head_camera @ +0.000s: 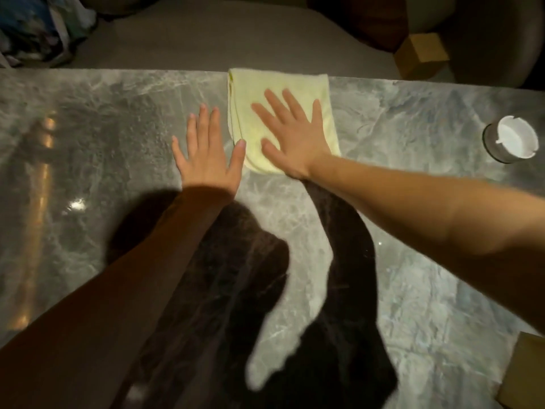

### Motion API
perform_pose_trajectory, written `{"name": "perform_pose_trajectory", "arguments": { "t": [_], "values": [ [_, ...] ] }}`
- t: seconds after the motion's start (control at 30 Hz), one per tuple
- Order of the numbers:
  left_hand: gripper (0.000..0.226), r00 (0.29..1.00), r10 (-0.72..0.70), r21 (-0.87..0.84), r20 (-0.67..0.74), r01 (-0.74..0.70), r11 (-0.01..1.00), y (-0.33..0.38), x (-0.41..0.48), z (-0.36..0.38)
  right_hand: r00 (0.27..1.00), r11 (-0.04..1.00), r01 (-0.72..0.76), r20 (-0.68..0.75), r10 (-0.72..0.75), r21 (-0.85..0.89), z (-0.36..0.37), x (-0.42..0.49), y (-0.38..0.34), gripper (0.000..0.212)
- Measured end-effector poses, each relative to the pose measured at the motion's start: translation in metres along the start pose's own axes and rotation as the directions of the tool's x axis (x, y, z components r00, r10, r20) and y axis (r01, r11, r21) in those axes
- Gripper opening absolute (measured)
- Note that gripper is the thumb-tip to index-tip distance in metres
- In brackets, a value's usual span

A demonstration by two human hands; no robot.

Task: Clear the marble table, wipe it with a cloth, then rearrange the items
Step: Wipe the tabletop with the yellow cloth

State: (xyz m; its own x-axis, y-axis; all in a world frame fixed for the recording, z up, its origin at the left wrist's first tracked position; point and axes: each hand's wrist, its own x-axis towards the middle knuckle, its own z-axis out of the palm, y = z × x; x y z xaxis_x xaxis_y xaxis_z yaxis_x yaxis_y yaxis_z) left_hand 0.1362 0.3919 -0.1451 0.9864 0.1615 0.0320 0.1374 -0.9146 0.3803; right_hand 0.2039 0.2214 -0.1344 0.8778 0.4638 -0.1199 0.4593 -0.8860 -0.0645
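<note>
A folded pale yellow cloth (pixel 253 93) lies on the grey marble table (pixel 413 219) close to its far edge. My right hand (pixel 290 137) rests flat on the cloth with fingers spread, pressing it to the marble. My left hand (pixel 206 149) lies flat on the bare marble just left of the cloth, fingers apart, its thumb touching the cloth's edge. Neither hand grips anything. The cloth's near right part is hidden under my right hand.
A white ashtray (pixel 511 138) stands near the table's right edge. A cardboard box (pixel 421 54) sits on the floor beyond the far edge, and another brown box corner (pixel 526 370) shows at the lower right. Bundled fabric (pixel 38 28) lies at the upper left.
</note>
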Motion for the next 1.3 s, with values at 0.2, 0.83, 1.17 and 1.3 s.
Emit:
{"name": "perform_pose_trajectory", "arguments": {
  "t": [0.2, 0.83, 1.17, 1.3],
  "values": [
    [0.062, 0.994, 0.105, 0.019, 0.029, -0.106, 0.994, 0.000, -0.010, -0.006, 1.000, 0.998, 0.009, -0.013, -0.009, 0.063, 0.024, -0.150, -0.020, 0.068],
    [0.057, 0.965, 0.208, 0.176, 0.161, -0.235, 0.956, 0.033, -0.012, 0.018, 0.915, 0.904, -0.401, 0.011, 0.404, 0.148, 0.029, -0.153, -0.033, 0.067],
    [0.059, 0.960, 0.260, 0.226, 0.101, -0.276, 0.934, 0.025, -0.011, 0.023, 0.914, 0.911, -0.384, -0.081, 0.398, 0.151, 0.003, 0.018, 0.076, 0.061],
    [0.058, 0.961, 0.257, 0.230, 0.105, -0.275, 0.933, 0.027, -0.009, 0.021, 0.924, 0.923, -0.367, -0.071, 0.376, 0.113, -0.006, 0.045, 0.094, 0.062]
  ]
}}
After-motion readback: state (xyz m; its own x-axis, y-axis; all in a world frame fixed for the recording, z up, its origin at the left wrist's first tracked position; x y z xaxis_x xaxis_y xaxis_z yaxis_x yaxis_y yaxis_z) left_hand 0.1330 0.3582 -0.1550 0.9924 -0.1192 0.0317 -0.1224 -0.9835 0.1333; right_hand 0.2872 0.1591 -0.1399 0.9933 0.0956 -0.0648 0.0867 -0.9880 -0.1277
